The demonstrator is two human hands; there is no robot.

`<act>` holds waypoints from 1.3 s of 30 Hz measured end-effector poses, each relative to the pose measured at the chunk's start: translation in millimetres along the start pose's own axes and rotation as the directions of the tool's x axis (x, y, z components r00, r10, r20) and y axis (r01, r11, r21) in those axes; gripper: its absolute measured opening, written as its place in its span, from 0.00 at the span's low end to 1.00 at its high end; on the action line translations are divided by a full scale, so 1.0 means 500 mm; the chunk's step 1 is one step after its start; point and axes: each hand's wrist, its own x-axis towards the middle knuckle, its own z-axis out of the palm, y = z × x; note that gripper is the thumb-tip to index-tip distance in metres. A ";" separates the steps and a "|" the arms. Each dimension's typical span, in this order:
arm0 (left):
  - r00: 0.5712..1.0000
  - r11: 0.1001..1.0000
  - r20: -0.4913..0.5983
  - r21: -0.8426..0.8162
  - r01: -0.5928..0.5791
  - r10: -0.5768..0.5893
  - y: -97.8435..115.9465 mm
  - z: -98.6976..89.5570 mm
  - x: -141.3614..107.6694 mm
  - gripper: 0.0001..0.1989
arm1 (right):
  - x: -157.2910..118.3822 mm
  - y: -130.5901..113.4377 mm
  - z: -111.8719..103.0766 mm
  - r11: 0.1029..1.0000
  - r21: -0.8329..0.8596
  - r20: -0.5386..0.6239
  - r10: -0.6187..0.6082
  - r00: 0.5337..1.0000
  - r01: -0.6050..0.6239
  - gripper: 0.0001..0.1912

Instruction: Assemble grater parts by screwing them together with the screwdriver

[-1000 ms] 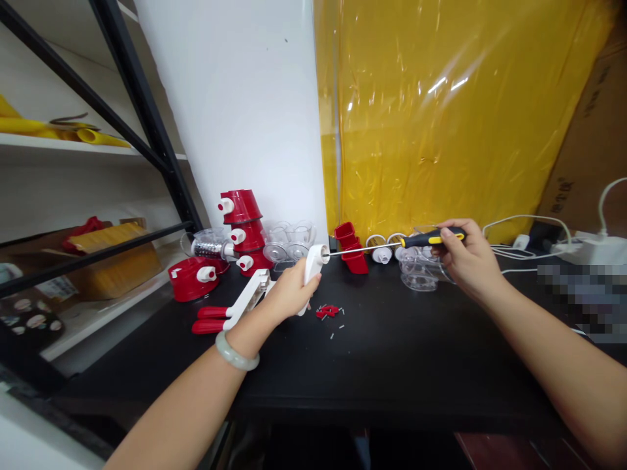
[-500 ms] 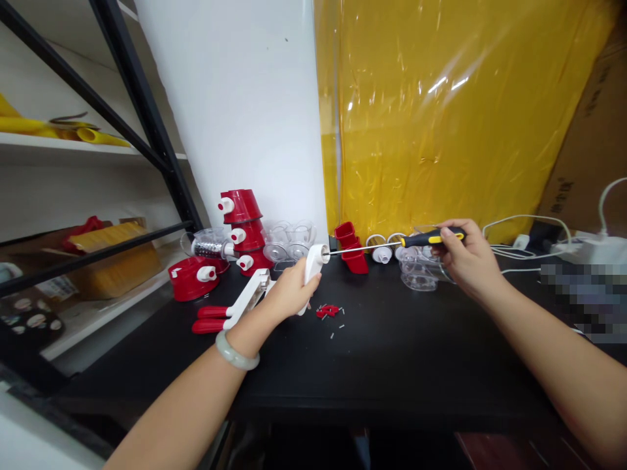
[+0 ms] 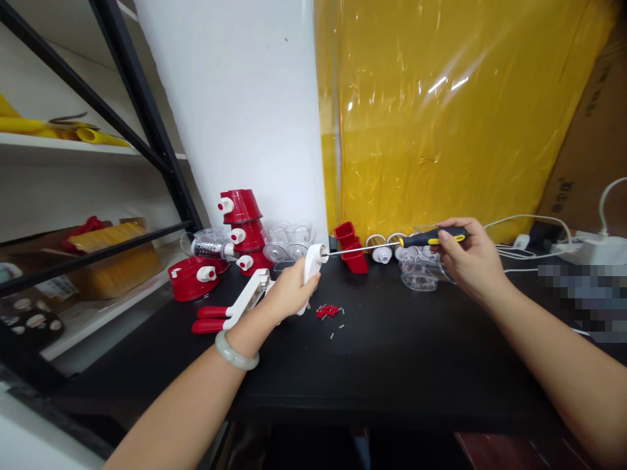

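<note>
One black counter (image 3: 416, 365) lies beneath both hands and bears all the parts. Beyond and to the left of the left grip (image 3: 294, 287) rises a stack of red bases (image 3: 249, 234); a single base (image 3: 186, 282) sits farther left, beside its foot. Just left of the same grip lies a white piece with red handles (image 3: 210, 326), partly hidden by the wrist. Between the two grips, toward the back, stands a red chute (image 3: 355, 260); clear cups (image 3: 418, 281) sit just left of the right grip (image 3: 470, 254).

The driver (image 3: 414, 239) is clamped by its handle in the right grip, the fingers closed about it; its shaft runs level to the left. The left grip is closed around the white part (image 3: 313, 262), held up off the counter, its round socket facing the driver. The tip reaches the socket's mouth; what it meets inside is hidden. Compared with half a second earlier, the right fingers and handle have shifted slightly, the white part barely, while the tip stays at the socket. This suggests turning in progress, direction indeterminable.

Smallest, small red pieces (image 3: 327, 312) and loose screws (image 3: 341, 326) lie below and right of the left grip.
</note>
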 end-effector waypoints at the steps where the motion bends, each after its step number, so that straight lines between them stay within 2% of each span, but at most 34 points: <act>1: 1.000 1.000 -0.001 0.002 0.001 -0.001 -0.001 0.000 0.000 0.12 | -0.002 -0.004 0.001 1.000 0.010 -0.002 -0.002 1.000 0.002 0.16; 10: 1.000 1.000 -0.004 0.024 0.009 -0.009 -0.005 0.001 0.000 0.12 | -0.002 -0.004 0.005 0.994 0.097 0.006 -0.056 0.998 0.056 0.14; 16: 0.999 0.999 -0.023 0.020 0.033 -0.033 -0.007 0.000 0.000 0.13 | -0.009 -0.016 0.014 0.972 0.232 0.076 -0.060 0.995 0.040 0.15; 21: 0.999 0.999 -0.024 0.030 0.040 -0.040 -0.006 0.000 0.000 0.13 | -0.013 -0.021 0.013 0.980 0.190 0.118 -0.089 0.989 0.065 0.14; 25: 0.999 0.999 -0.019 0.027 0.031 -0.031 -0.005 0.001 0.000 0.13 | -0.012 -0.020 0.015 0.983 0.176 0.069 -0.062 0.996 0.049 0.17; 28: 0.999 0.999 -0.017 0.020 0.033 -0.032 -0.005 0.002 -0.001 0.13 | -0.011 -0.019 0.018 0.986 0.163 0.067 -0.035 0.997 0.023 0.19; 33: 0.999 0.999 -0.013 0.001 0.045 -0.045 -0.009 0.004 0.000 0.13 | -0.016 -0.025 0.022 0.983 0.175 0.135 0.038 0.990 -0.061 0.23; 39: 0.998 0.999 -0.027 -0.004 0.054 -0.055 -0.002 -0.003 0.001 0.13 | -0.011 -0.019 0.010 0.989 0.120 0.169 0.061 0.984 -0.082 0.18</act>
